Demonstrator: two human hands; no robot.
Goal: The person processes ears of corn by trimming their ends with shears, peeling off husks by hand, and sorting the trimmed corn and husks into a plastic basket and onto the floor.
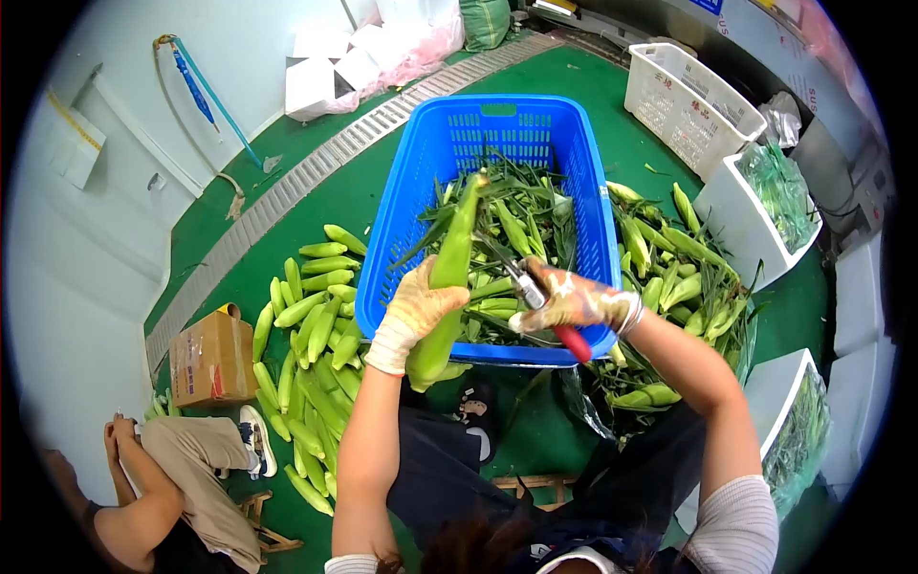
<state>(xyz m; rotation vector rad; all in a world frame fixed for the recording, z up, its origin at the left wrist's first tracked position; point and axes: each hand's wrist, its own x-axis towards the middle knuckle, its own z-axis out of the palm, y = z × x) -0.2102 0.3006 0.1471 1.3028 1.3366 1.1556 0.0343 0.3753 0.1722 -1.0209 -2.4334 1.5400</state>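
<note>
My left hand (421, 308), in a pale work glove, is wrapped round a green ear of corn (455, 251) held nearly upright over the front of the blue basket (390, 215). To its right, my gloved right hand (574, 295) grips metal pruning shears (525, 283) with a red handle end. The shears point up and left, close to the ear; whether the blades touch it I cannot tell. Husk leaves and trimmings (547, 212) lie inside the basket with some corn.
Corn ears (311, 335) are piled left of the basket, and leafy corn (684, 273) lies right. A white crate (684, 105), foam boxes (755, 206) and a cardboard box (212, 356) stand around. A seated person (163, 478) is at the lower left.
</note>
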